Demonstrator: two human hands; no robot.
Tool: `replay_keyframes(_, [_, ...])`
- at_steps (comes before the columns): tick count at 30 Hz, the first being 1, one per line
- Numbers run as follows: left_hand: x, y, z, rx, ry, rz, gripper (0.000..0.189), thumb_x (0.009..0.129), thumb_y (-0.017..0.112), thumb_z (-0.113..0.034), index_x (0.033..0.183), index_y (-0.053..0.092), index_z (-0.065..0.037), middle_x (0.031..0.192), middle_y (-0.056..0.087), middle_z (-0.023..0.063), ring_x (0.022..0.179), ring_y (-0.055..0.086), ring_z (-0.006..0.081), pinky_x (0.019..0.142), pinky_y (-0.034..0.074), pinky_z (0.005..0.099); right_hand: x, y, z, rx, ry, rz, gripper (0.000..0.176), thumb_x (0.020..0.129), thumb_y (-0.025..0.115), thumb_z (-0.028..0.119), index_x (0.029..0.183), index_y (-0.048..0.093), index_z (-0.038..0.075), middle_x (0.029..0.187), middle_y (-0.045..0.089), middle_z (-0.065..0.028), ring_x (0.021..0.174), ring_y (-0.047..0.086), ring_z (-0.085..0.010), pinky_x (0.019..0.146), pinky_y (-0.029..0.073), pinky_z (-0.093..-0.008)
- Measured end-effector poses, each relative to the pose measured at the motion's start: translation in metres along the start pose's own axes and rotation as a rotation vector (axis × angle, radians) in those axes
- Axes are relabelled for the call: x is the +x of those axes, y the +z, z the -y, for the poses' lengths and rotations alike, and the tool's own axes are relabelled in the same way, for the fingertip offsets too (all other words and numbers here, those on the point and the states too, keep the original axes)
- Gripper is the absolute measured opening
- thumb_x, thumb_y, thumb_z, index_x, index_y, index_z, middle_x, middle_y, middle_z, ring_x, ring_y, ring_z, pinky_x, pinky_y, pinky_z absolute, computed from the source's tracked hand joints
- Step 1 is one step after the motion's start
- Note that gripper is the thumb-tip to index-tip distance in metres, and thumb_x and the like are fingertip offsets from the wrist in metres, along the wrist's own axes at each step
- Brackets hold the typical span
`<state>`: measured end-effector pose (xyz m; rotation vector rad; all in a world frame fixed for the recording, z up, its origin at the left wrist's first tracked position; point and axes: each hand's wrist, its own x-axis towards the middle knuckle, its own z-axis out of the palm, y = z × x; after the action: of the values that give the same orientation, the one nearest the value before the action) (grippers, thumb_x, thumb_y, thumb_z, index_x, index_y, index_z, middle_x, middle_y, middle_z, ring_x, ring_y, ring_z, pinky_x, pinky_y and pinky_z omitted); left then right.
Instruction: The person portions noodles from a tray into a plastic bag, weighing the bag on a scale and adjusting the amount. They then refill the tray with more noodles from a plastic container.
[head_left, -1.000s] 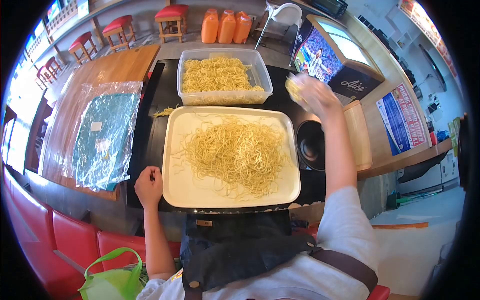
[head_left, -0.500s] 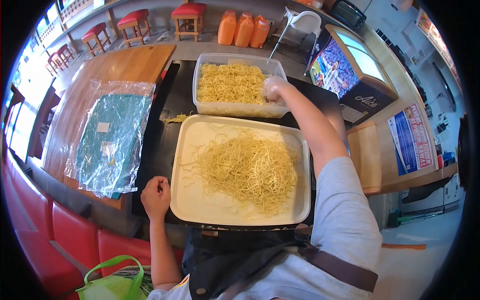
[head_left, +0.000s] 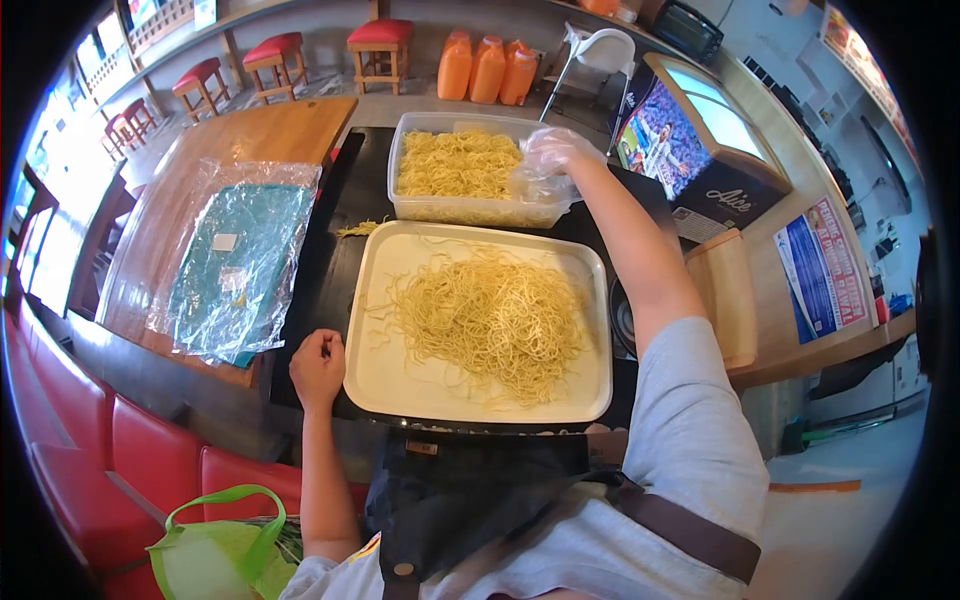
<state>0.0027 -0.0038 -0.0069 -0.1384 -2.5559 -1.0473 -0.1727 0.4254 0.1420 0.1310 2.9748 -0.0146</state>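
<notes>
Yellow noodles point(head_left: 490, 325) lie in a loose heap on a cream tray point(head_left: 400, 398) in the middle of the black table. Behind the tray stands a clear plastic container point(head_left: 470, 211) holding more noodles point(head_left: 460, 165). My right hand point(head_left: 560, 152), in a clear plastic glove, is over the container's right end; its fingers are blurred by the loose plastic, so their grip is unclear. My left hand point(head_left: 318, 366) is bare and curled at the tray's left edge, with nothing visible in it. A few stray noodles point(head_left: 358, 229) lie on the table behind the tray's left corner.
A teal item in clear plastic point(head_left: 235, 265) lies on the wooden table at left. Red bench seats point(head_left: 160, 440) and a green bag point(head_left: 215, 555) are at lower left. Orange jugs point(head_left: 487, 70), stools point(head_left: 380, 50) and a white high chair point(head_left: 600, 50) stand behind. A wooden tray point(head_left: 722, 300) is at right.
My right hand has lifted and drawn slightly to the right at the container's end, and more of the loose glove shows. The whole view has shifted a little. My left hand stays by the tray.
</notes>
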Motion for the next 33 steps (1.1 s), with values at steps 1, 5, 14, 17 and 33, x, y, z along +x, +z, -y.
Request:
replay_keyframes(1, [0.0, 0.002, 0.007, -0.005, 0.012, -0.007, 0.006, 0.082, 0.061, -0.011, 0.082, 0.064, -0.005, 0.064, 0.058, 0.0041, 0.054, 0.055, 0.0148, 0.05, 0.041, 0.0278, -0.02, -0.019, 0.004, 0.034, 0.031, -0.071, 0.031, 0.08, 0.06, 0.026, 0.107, 0.065, 0.012, 0.118, 0.059, -0.012, 0.11, 0.055, -0.0277, 0.09, 0.045, -0.038])
replay_keyframes(5, [-0.002, -0.013, -0.011, -0.638, -0.168, -0.271, 0.01, 0.085, 0.059, -0.004, 0.094, 0.064, -0.003, 0.074, 0.051, -0.0075, 0.062, 0.041, 0.0017, 0.056, 0.034, 0.017, -0.122, -0.061, 0.016, -0.274, -0.297, -0.378, 0.021, 0.083, 0.06, 0.02, 0.102, 0.068, 0.014, 0.118, 0.06, -0.0094, 0.114, 0.053, -0.0265, 0.097, 0.04, -0.0364])
replay_keyframes(14, [-0.064, -0.007, -0.231, -0.215, 0.719, -0.116, 0.053, 0.06, 0.081, -0.039, 0.098, 0.059, -0.01, 0.091, 0.058, 0.0056, 0.072, 0.059, 0.0215, 0.059, 0.047, 0.0315, -0.295, 0.053, 0.071, 0.307, -0.185, -1.046, 0.031, 0.084, 0.065, 0.021, 0.11, 0.061, 0.006, 0.112, 0.06, -0.0112, 0.107, 0.055, -0.0296, 0.093, 0.043, -0.0357])
replay_keyframes(17, [-0.09, 0.018, -0.225, -0.188, 0.842, -0.058, 0.028, 0.073, 0.069, -0.025, 0.095, 0.06, -0.011, 0.08, 0.056, 0.0047, 0.067, 0.058, 0.0214, 0.056, 0.047, 0.0325, -0.3, 0.104, 0.084, 1.003, -0.131, -0.985, 0.039, 0.084, 0.066, 0.018, 0.119, 0.054, 0.006, 0.114, 0.058, -0.0087, 0.106, 0.055, -0.0266, 0.09, 0.045, -0.0356])
replay_keyframes(33, [-0.183, 0.088, -0.181, -0.989, 0.258, 0.819, 0.013, 0.076, 0.052, 0.009, 0.083, 0.056, -0.001, 0.07, 0.058, 0.0118, 0.063, 0.061, 0.021, 0.061, 0.049, 0.0293, -0.326, 0.103, 0.096, 2.738, -0.599, -0.641, 0.047, 0.086, 0.059, 0.041, 0.12, 0.054, 0.009, 0.119, 0.056, -0.0065, 0.121, 0.046, -0.0317, 0.101, 0.04, -0.0512])
